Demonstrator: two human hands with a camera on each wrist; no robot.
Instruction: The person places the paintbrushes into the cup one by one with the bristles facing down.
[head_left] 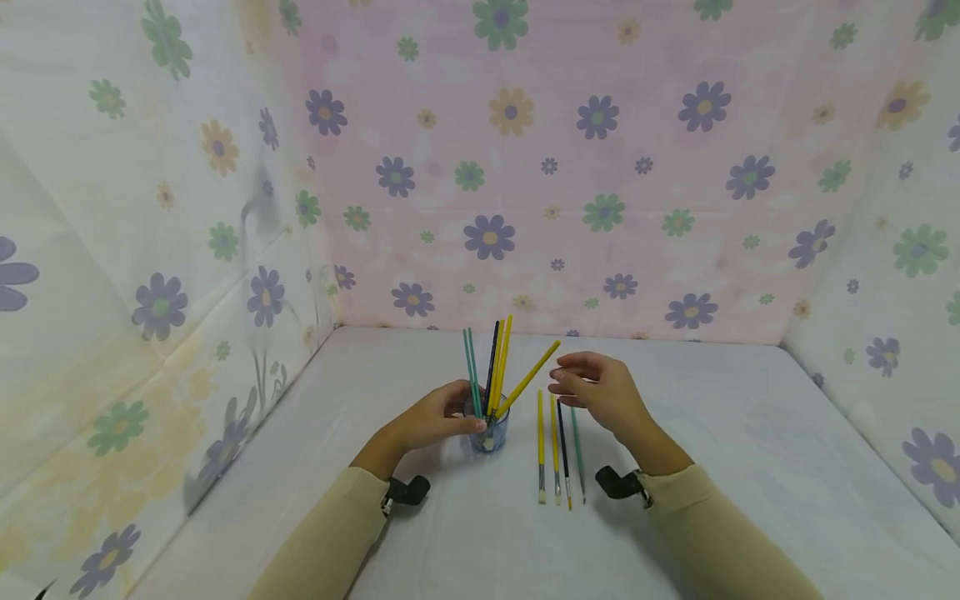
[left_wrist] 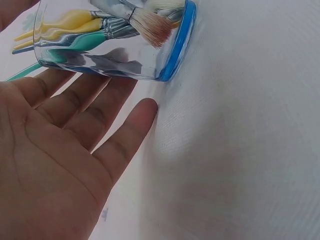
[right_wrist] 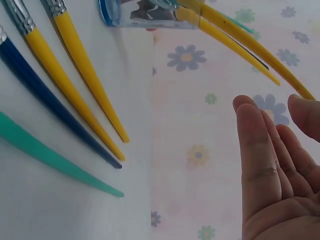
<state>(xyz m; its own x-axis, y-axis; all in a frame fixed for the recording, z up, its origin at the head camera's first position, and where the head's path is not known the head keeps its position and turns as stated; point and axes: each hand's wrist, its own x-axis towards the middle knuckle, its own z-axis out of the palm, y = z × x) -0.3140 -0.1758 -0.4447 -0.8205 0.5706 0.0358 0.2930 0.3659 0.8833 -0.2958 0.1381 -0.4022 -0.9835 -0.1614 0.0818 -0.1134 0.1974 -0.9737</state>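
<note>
A clear glass (head_left: pixel 492 442) with a blue base (left_wrist: pixel 179 47) stands on the table, holding several paintbrushes bristle-end down. My left hand (head_left: pixel 438 417) holds it, thumb in front and fingers along the far side. One yellow paintbrush (head_left: pixel 528 379) leans out of the glass to the right. Beside its upper end is my right hand (head_left: pixel 600 392), thumb and fingers apart. The thumb overlaps that handle end in the right wrist view. Below this hand lies a row of paintbrushes: two yellow ones (head_left: pixel 541 425), a dark blue one (head_left: pixel 563 437) and a green one (head_left: pixel 577 446).
The white tabletop (head_left: pixel 450 533) reaches back to a pink flowered cloth (head_left: pixel 555 208). Pale flowered cloth also hangs on the left and right sides. Each wrist carries a black camera mount (head_left: pixel 408 490).
</note>
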